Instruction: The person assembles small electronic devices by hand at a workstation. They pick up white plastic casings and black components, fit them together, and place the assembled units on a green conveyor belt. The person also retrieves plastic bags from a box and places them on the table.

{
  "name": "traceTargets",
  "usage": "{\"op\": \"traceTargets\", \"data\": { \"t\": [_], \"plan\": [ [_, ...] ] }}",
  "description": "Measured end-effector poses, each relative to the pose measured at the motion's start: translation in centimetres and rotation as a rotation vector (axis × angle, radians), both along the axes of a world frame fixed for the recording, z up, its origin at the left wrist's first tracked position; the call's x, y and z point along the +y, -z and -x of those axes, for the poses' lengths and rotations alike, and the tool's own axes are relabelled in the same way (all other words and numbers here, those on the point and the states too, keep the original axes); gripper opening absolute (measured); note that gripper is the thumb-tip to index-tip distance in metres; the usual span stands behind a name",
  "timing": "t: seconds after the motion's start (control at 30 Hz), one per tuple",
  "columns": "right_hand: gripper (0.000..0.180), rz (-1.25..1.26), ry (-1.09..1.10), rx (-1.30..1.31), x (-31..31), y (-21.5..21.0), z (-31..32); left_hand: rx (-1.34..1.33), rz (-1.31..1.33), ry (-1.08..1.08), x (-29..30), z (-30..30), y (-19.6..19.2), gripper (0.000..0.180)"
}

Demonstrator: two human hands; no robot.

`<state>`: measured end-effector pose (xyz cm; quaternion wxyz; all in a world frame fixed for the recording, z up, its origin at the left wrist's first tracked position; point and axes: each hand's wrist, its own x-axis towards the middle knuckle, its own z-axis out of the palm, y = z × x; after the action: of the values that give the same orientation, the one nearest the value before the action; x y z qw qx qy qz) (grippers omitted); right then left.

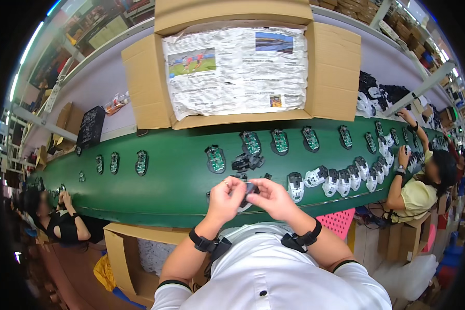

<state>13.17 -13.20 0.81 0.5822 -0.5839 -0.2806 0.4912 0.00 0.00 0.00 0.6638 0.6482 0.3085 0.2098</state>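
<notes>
Over the near edge of the green bench, my left hand [223, 200] and my right hand [275, 197] meet with fingers pinched around a small black plastic part [251, 188]. My fingers cover much of it, so its exact kind cannot be made out. Just beyond them lies a small pile of black plastic parts [248, 162]. A computer mouse base with a green circuit board [215, 159] rests left of that pile, and another board-fitted base [250, 142] lies behind it. To the right of my right hand stands a white-and-black mouse shell [295, 187].
Several white mouse shells [343, 181] line the bench [175, 178] to the right. Behind it sits an open cardboard box [333, 77] lined with newspaper [232, 85]. One person [423, 181] works at the right, another [57, 222] at the left. A carton [121, 258] stands below.
</notes>
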Motion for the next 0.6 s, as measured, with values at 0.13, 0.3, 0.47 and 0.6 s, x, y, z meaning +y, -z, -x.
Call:
{"op": "traceTargets", "data": {
  "t": [0.13,0.3,0.47,0.6],
  "plan": [
    [0.023,0.081,-0.001,0.185,-1.5,2.2,-1.6,0.095,0.087,0.034,-0.2,-1.4,1.4,0.028],
    [0.028,0.159,0.048,0.081,-3.8,3.5,-4.1,0.094,0.095,0.222,-0.9,-4.8,3.3,0.034],
    [0.022,0.376,0.254,-0.347,-7.8,8.0,-11.0,0.132,-0.958,0.543,-0.6,-6.4,8.7,0.059],
    [0.029,0.533,0.032,-0.507,-6.6,8.8,-12.0,0.228,-1.175,0.885,-1.2,-4.3,11.5,0.061]
  ]
}}
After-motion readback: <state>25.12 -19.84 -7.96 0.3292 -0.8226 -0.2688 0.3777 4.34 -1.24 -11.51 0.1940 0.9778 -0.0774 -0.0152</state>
